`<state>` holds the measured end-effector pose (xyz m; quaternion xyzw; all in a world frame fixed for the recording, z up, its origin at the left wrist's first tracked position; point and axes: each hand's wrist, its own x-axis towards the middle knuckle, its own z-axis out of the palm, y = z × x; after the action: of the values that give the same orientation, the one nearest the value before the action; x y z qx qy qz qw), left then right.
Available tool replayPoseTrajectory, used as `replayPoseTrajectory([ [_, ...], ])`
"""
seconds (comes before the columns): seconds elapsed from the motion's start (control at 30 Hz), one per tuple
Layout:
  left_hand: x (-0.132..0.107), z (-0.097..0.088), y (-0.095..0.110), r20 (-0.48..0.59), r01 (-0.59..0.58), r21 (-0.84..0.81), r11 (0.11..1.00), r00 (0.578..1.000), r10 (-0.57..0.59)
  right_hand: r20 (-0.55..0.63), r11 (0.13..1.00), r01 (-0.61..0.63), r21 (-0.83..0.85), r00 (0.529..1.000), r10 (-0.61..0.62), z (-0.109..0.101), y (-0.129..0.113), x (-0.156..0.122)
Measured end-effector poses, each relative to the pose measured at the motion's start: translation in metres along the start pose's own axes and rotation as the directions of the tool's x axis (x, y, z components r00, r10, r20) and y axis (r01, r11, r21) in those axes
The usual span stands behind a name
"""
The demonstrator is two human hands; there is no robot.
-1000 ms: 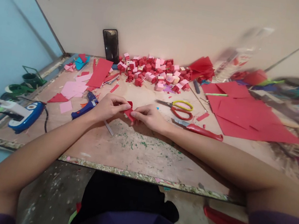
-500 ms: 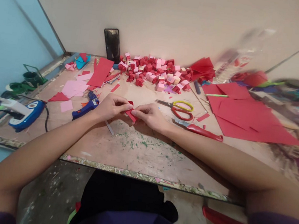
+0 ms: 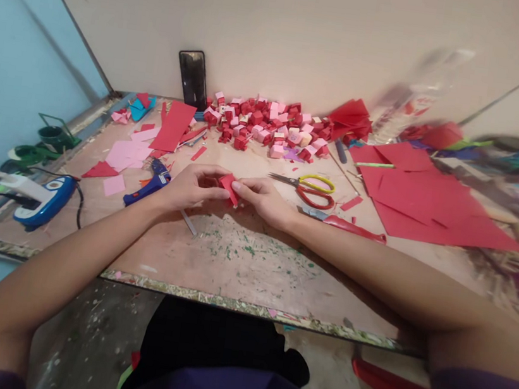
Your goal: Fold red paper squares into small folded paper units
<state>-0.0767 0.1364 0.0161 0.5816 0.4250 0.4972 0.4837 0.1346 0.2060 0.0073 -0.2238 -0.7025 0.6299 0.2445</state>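
Observation:
Between my two hands, above the middle of the table, is a small piece of folded red paper (image 3: 228, 186). My left hand (image 3: 190, 186) grips its left side, thumb below and fingers curled behind. On the right side, my right hand (image 3: 266, 200) pinches it with the thumb on the near face. Part of the paper is hidden by my fingers. A blue glue gun (image 3: 148, 187) lies just left of my left hand. To the right of my right hand are scissors (image 3: 316, 190) with yellow and red handles, and a red-handled knife (image 3: 354, 227).
Many small red and pink paper cubes (image 3: 264, 118) are heaped along the wall. A phone (image 3: 192, 78) leans there. Red sheets (image 3: 430, 204) and a bottle (image 3: 408, 102) stand or lie at right. Pink paper (image 3: 128, 153) and a blue power strip (image 3: 48, 203) are at left.
The red paper has been turned more upright between my fingers, showing a broader face. My left thumb has shifted lower on it. Both hands stay in about the same place.

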Motion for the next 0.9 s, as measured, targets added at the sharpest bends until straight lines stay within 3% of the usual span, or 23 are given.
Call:
replayPoseTrajectory([
  [0.2, 0.0081, -0.0066, 0.0029, -0.089, -0.044, 0.178, 0.983, 0.994, 0.061, -0.12, 0.999, 0.011, 0.046, 0.993, -0.005, 0.0025, -0.0035, 0.0002],
  [0.43, 0.0089, -0.0047, 0.0018, -0.17, -0.034, 0.283, 0.959, 0.982, 0.084, -0.079, 1.0, 0.008, 0.016, 0.997, -0.006, 0.0045, -0.0035, -0.0006],
  [0.57, 0.0061, -0.0051, 0.0028, -0.134, -0.046, 0.319, 0.947, 0.987, 0.093, -0.101, 1.0, -0.011, -0.011, 0.995, 0.01, 0.0051, -0.0039, -0.0013],
  [0.9, 0.0042, -0.0102, -0.0021, -0.073, -0.03, 0.264, 0.964, 0.996, 0.051, -0.134, 0.99, -0.064, 0.125, 0.988, 0.081, 0.003, 0.0, 0.0004],
])
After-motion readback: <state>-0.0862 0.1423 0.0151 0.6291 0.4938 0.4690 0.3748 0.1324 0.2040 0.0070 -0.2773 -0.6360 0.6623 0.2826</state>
